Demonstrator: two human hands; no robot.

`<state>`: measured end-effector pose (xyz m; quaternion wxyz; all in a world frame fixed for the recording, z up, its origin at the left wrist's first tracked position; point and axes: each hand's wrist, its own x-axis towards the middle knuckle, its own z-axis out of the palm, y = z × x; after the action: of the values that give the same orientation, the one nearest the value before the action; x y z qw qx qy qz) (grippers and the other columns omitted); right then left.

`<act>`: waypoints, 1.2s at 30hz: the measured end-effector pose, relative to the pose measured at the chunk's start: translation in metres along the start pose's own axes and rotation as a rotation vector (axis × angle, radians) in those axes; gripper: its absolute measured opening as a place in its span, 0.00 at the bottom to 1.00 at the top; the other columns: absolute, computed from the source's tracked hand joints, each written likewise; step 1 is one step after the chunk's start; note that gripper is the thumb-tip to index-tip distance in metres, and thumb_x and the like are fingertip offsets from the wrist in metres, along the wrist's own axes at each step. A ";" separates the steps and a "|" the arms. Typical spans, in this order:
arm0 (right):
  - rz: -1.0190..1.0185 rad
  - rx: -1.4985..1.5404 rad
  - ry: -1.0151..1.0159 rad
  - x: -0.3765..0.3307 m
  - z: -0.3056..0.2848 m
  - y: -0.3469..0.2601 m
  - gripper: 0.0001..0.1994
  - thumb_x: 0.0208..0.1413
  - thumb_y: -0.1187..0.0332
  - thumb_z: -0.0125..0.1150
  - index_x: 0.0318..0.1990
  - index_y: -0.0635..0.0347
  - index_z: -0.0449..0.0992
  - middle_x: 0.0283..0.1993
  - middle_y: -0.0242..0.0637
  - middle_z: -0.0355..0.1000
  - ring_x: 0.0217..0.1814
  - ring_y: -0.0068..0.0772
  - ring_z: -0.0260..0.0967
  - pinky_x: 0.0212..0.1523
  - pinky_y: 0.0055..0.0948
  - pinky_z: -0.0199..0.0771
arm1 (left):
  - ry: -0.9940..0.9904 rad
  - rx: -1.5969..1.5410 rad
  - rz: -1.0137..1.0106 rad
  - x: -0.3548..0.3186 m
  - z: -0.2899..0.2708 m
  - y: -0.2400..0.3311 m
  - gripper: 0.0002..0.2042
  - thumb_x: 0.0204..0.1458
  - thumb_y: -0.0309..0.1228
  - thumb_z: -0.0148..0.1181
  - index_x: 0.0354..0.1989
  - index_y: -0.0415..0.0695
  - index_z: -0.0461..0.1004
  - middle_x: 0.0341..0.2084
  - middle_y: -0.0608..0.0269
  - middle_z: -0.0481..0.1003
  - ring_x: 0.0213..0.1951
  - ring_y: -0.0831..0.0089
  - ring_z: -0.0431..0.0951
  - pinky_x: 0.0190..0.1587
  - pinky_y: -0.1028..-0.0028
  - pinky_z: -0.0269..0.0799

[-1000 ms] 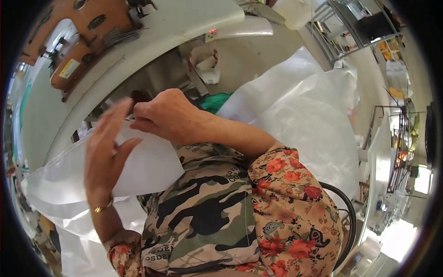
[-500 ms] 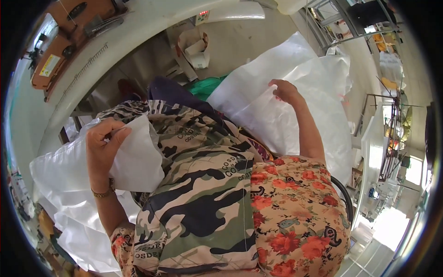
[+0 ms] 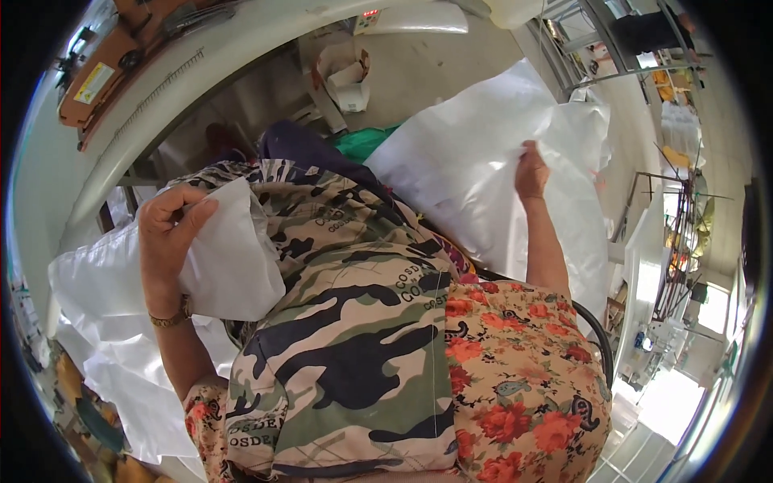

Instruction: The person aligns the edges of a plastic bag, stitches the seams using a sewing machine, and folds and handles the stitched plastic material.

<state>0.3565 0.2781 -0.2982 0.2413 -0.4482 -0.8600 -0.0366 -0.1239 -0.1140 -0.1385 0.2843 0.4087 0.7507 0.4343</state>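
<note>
My left hand [image 3: 167, 233], with a watch on its wrist, pinches a white sheet [image 3: 233, 258] between thumb and fingers. The sheet is smooth and slightly shiny, and its free flap hangs over my lap. More of the same white material [image 3: 97, 278] spreads to the left, below the hand. On the right, a large pile of glossy white sheets [image 3: 451, 169] lies beside my legs. Over that pile is my right hand [image 3: 531, 173], its fingers curled together; whether they grip a sheet edge cannot be made out. A camouflage apron [image 3: 346, 346] covers my lap.
A pale curved table edge [image 3: 161, 101] runs across the upper left, with an orange-brown machine [image 3: 101, 88] on it. Ahead on the floor stands an opened carton [image 3: 346, 80]. Green material [image 3: 366, 143] lies by my knees. Metal racks [image 3: 596, 48] stand at the far right.
My right hand has moved right over the white pile and turned so its fingers point away from me. My left hand has shifted slightly left and up, still pinching the sheet.
</note>
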 end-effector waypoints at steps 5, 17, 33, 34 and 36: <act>0.100 0.313 0.230 0.063 -0.052 -0.035 0.08 0.59 0.74 0.48 0.44 0.64 0.70 0.35 0.43 0.72 0.37 0.35 0.71 0.43 0.30 0.70 | 0.036 -0.010 0.021 -0.003 -0.005 0.002 0.06 0.49 0.25 0.65 0.25 0.36 0.75 0.18 0.75 0.68 0.22 0.88 0.61 0.24 0.83 0.55; 0.159 1.635 -0.423 0.158 -0.054 -0.182 0.25 0.55 0.55 0.60 0.57 0.57 0.66 0.51 0.34 0.67 0.51 0.28 0.67 0.52 0.28 0.68 | 0.125 -0.021 0.158 -0.010 0.009 0.019 0.09 0.56 0.27 0.56 0.26 0.38 0.78 0.18 0.75 0.71 0.20 0.87 0.63 0.22 0.82 0.55; -0.305 2.178 -1.260 0.107 -0.017 -0.391 0.25 0.55 0.58 0.63 0.57 0.60 0.68 0.54 0.35 0.68 0.54 0.25 0.64 0.56 0.32 0.67 | -0.042 0.360 0.572 -0.017 0.076 0.075 0.38 0.46 0.27 0.66 0.67 0.50 0.56 0.24 0.58 0.76 0.23 0.62 0.76 0.27 0.67 0.72; -0.218 2.168 -1.354 0.097 -0.012 -0.402 0.25 0.55 0.58 0.63 0.57 0.59 0.68 0.54 0.35 0.69 0.54 0.25 0.65 0.55 0.32 0.67 | -0.055 0.499 0.628 -0.016 0.081 0.073 0.36 0.45 0.29 0.67 0.65 0.46 0.59 0.26 0.56 0.78 0.25 0.60 0.78 0.28 0.67 0.73; 0.014 2.307 -1.506 0.077 -0.027 -0.413 0.24 0.54 0.60 0.63 0.57 0.56 0.68 0.51 0.33 0.71 0.53 0.26 0.67 0.55 0.32 0.68 | -0.069 0.531 0.666 -0.019 0.085 0.078 0.35 0.47 0.31 0.66 0.65 0.48 0.60 0.27 0.54 0.78 0.28 0.57 0.79 0.30 0.65 0.74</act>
<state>0.0036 0.0826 -0.1765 -0.0464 0.0884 -0.3226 0.9413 -0.0188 -0.0723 -0.1070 0.0382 0.7021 0.6537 0.2799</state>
